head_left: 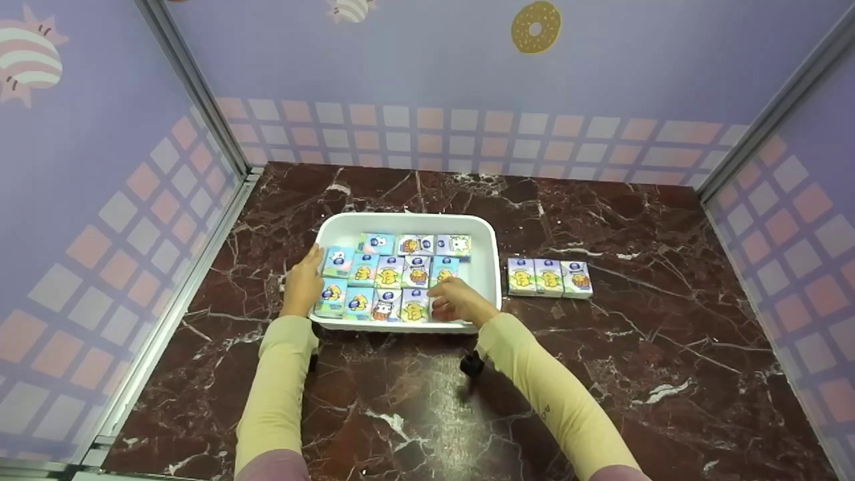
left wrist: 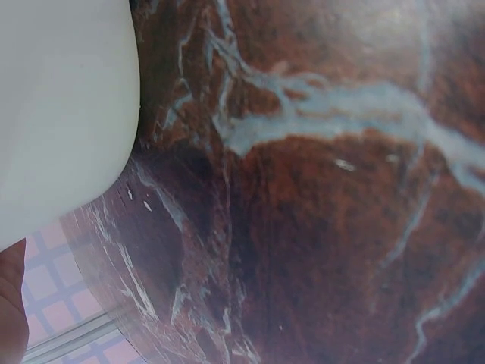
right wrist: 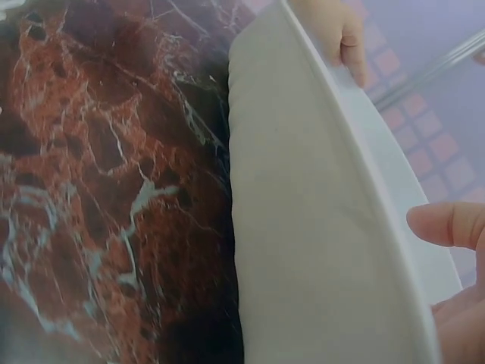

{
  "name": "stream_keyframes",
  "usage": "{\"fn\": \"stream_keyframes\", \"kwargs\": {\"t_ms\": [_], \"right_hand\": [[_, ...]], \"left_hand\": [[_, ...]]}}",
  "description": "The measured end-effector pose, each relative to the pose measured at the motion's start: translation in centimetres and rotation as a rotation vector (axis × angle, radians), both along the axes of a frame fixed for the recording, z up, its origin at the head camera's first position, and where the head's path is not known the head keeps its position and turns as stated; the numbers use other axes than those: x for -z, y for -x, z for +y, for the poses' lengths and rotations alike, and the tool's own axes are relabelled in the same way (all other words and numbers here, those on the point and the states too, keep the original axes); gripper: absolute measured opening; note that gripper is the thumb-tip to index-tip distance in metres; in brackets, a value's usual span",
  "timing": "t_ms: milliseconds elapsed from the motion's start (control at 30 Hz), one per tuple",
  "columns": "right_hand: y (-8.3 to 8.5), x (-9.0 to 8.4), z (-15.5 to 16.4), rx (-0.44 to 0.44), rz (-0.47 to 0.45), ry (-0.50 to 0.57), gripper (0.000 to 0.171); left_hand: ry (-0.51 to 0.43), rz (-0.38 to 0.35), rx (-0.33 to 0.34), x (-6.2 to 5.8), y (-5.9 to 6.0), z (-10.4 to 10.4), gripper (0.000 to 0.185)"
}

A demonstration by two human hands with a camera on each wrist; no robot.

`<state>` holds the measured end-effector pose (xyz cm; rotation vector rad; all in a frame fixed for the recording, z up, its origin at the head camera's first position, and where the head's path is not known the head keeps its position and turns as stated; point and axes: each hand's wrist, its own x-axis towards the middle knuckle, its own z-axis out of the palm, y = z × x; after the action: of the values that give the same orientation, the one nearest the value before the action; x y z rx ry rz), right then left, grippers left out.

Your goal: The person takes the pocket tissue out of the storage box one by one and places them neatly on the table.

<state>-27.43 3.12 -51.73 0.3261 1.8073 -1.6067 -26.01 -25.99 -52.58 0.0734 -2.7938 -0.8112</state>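
A dark red marble table (head_left: 601,374) with white veins carries a white rectangular plastic tray (head_left: 484,247) near its centre. At three o'clock from the tray, just beside it, three small colourful tissue packets (head_left: 549,277) lie flat in a row, touching one another.

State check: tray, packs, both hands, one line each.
white tray: flat on the marble table, mostly filled
packs in tray: lying flat in rows
three packs: side by side on the table, right of the tray
left hand: resting on the tray's left edge
right hand: fingers curled over front-row packs
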Motion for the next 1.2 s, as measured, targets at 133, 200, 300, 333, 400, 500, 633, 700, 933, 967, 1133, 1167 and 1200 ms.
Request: {"fn": "stream_keyframes", "kwargs": {"t_ms": [133,200,300,333,400,500,633,700,933,967,1133,1167,1200], "right_hand": [[0.0,0.1,-0.4,0.013,-0.025,0.023,0.022],[0.0,0.2,-0.5,0.030,-0.031,0.033,0.017],[0.0,0.4,-0.6,0.060,-0.038,0.042,0.015],[0.0,0.4,-0.6,0.069,-0.039,0.043,0.016],[0.0,0.5,-0.7,0.080,-0.039,0.041,0.020],[-0.1,0.7,-0.8,0.090,-0.035,0.039,0.026],[-0.2,0.7,-1.0,0.090,-0.020,0.046,0.029],[-0.3,0.7,-1.1,0.083,0.000,0.041,0.026],[-0.6,0.7,-1.4,0.040,0.061,-0.020,0.040],[-0.6,0.8,-1.4,0.028,0.072,-0.035,0.044],[-0.8,0.9,-1.6,-0.031,0.128,-0.070,0.059],[-0.8,0.9,-1.6,-0.047,0.144,-0.073,0.060],[-0.8,0.9,-1.6,-0.061,0.156,-0.071,0.061]], "left_hand": [[-0.005,0.014,0.001,0.2,0.0,-0.1,0.050],[0.003,0.024,-0.001,0.3,0.1,-0.1,0.049],[0.003,0.040,-0.003,0.3,0.1,-0.2,0.049],[0.001,0.044,-0.003,0.4,0.1,-0.2,0.049],[0.002,0.049,-0.003,0.4,0.1,-0.2,0.049],[0.007,0.043,-0.001,0.3,0.1,-0.2,0.050],[0.010,0.026,-0.004,0.3,0.2,-0.1,0.050],[0.007,0.014,-0.005,0.3,0.2,-0.1,0.051],[0.017,0.013,0.007,0.2,0.1,-0.1,0.050],[0.020,0.018,0.008,0.2,0.1,-0.1,0.050],[0.020,0.030,0.010,0.1,0.2,-0.1,0.050],[0.019,0.030,0.006,0.1,0.2,-0.1,0.050],[0.014,0.028,0.006,0.1,0.1,-0.1,0.051]]}}
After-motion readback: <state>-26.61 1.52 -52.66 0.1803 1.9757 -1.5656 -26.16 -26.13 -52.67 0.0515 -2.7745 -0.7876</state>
